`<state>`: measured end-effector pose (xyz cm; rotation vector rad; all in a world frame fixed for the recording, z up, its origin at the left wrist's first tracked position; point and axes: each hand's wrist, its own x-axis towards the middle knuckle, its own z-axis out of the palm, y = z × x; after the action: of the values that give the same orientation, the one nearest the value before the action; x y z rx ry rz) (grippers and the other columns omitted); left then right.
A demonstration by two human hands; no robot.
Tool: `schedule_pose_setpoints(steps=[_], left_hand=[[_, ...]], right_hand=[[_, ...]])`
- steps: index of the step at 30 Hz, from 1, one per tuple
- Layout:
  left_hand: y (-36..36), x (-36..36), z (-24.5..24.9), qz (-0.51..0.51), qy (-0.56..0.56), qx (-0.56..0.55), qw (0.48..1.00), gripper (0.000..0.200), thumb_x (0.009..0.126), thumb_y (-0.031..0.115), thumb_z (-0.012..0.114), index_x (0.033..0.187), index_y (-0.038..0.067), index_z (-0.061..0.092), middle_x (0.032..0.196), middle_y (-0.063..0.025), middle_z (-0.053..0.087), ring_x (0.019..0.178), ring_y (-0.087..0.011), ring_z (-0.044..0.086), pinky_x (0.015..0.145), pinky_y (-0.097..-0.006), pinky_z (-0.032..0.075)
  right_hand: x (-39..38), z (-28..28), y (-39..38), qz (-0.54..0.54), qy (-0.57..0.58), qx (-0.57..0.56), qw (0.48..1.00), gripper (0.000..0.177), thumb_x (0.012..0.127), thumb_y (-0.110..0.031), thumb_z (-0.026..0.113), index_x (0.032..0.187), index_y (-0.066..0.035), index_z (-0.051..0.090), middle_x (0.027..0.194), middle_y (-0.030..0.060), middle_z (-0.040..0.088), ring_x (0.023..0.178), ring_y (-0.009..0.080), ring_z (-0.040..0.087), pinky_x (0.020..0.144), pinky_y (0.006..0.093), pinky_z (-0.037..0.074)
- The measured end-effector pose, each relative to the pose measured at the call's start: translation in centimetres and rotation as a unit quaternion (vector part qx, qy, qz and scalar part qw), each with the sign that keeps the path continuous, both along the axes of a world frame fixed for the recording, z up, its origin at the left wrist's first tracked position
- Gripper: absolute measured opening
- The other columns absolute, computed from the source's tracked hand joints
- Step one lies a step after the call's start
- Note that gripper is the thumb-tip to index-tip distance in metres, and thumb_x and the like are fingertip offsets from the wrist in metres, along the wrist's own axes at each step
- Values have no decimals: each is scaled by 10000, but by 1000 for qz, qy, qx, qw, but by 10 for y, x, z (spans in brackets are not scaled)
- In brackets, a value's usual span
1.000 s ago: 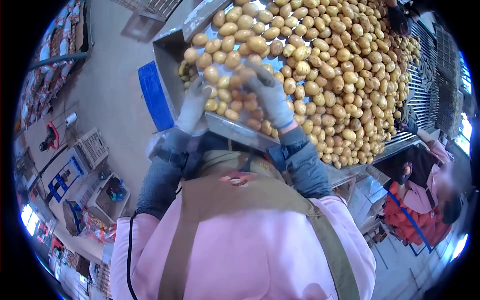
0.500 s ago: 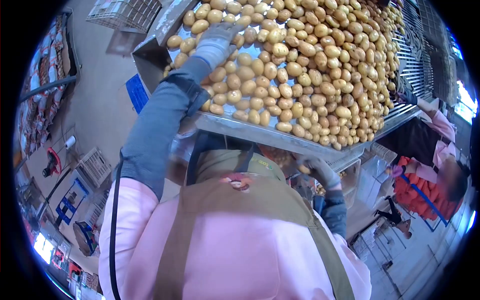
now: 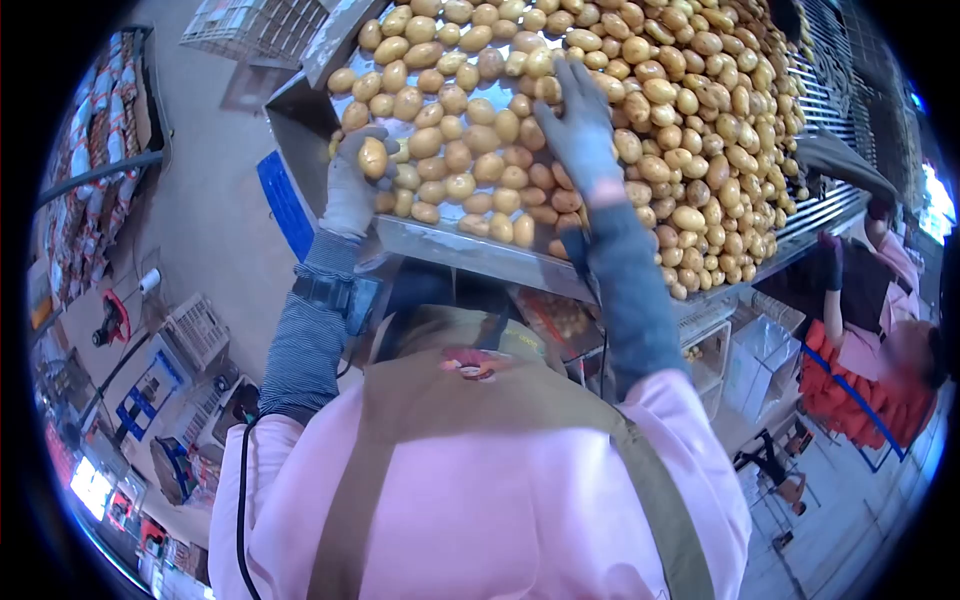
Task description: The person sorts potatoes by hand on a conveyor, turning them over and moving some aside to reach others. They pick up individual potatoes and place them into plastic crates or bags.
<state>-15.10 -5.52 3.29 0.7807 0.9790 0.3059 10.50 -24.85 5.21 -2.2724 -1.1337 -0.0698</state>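
Gloved, the left hand (image 3: 352, 190) closes around a single potato (image 3: 372, 158) at the near left corner of the metal tabletop (image 3: 470, 258), its fingers covering the potato's underside. The right hand (image 3: 580, 130), also gloved, lies flat with fingers spread on the heap of potatoes (image 3: 680, 120), hiding those beneath its palm. The held potato's long axis points away from the person, toward the heap, whose far edge is cut off. At the right, a co-worker (image 3: 870, 370) is only partly visible

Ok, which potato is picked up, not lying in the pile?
The potato held in the left hand, by the metal table's left corner. The other potatoes lie loose; the right hand lies open on them.
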Motion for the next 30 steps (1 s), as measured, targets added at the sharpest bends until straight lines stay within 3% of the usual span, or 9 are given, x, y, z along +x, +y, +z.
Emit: schedule_pose_setpoints(steps=[7, 14, 16, 18, 21, 23, 25, 29, 30], left_hand=[[-6, -25, -22, -191, 64, 399, 895, 303, 972, 224, 614, 1215, 45, 625, 1187, -96, 633, 1110, -198, 607, 955, -316, 482], [-7, 46, 8, -175, 67, 468, 864, 258, 946, 128, 666, 1196, 68, 652, 1141, -117, 649, 1070, -245, 624, 943, -340, 485], [27, 73, 13, -179, 40, 718, 671, 292, 964, 174, 604, 1238, 78, 636, 1139, -140, 670, 1054, -302, 648, 915, -388, 516], [63, 107, -13, -280, 100, 715, 632, 344, 883, 140, 645, 1224, 98, 639, 1174, -147, 661, 1078, -322, 647, 952, -415, 508], [83, 147, -27, -406, 207, 720, 523, 307, 909, 137, 578, 1209, 100, 634, 1186, -178, 663, 1098, -332, 653, 940, -437, 521], [87, 160, -25, -488, 235, 690, 480, 290, 939, 154, 539, 1211, 102, 625, 1195, -193, 658, 1104, -342, 654, 927, -448, 524], [89, 171, -15, -543, 240, 665, 453, 287, 954, 159, 515, 1217, 104, 618, 1218, -201, 648, 1117, -349, 650, 929, -454, 520], [104, 157, -18, -505, 154, 641, 558, 449, 864, 189, 617, 1303, 118, 553, 1274, -210, 612, 1180, -340, 622, 1004, -442, 486], [106, 152, -15, -474, 147, 626, 602, 541, 844, 214, 637, 1364, 135, 507, 1276, -218, 605, 1189, -303, 624, 990, -401, 500]], right_hand=[[-51, -15, 28, 56, -97, -160, 981, 281, 874, -363, 655, 735, -133, 736, 874, 67, 670, 892, 283, 619, 881, 471, 421], [15, -39, 122, 124, -131, -229, 957, 249, 860, -156, 622, 1098, -166, 693, 1014, 110, 687, 999, 329, 643, 835, 431, 533], [23, -40, 132, 126, -68, -266, 953, 295, 837, -187, 662, 1130, -160, 684, 1001, 123, 686, 989, 347, 645, 843, 451, 523], [26, -16, 123, 111, 34, -229, 966, 288, 853, -189, 640, 1136, -158, 683, 997, 132, 686, 962, 346, 650, 835, 452, 521], [11, 21, 47, -59, 470, 111, 874, 214, 926, -157, 604, 1084, -27, 667, 907, 21, 622, 822, 79, 566, 700, 252, 486], [0, 43, -39, 99, 123, 22, 987, 224, 970, -101, 537, 768, -23, 596, 860, 3, 576, 708, 98, 508, 578, 247, 382], [-41, 75, -119, 36, 350, 20, 936, 120, 972, -135, 542, 923, -42, 601, 915, 19, 603, 803, 124, 550, 705, 281, 430], [-119, 71, -325, 160, 392, -242, 873, 239, 986, -206, 560, 1178, -72, 609, 1033, 48, 661, 972, 163, 621, 893, 347, 513], [-144, 59, -384, -61, 545, -162, 821, 274, 993, -216, 572, 1218, -62, 605, 1078, 56, 666, 995, 169, 625, 879, 352, 519]])
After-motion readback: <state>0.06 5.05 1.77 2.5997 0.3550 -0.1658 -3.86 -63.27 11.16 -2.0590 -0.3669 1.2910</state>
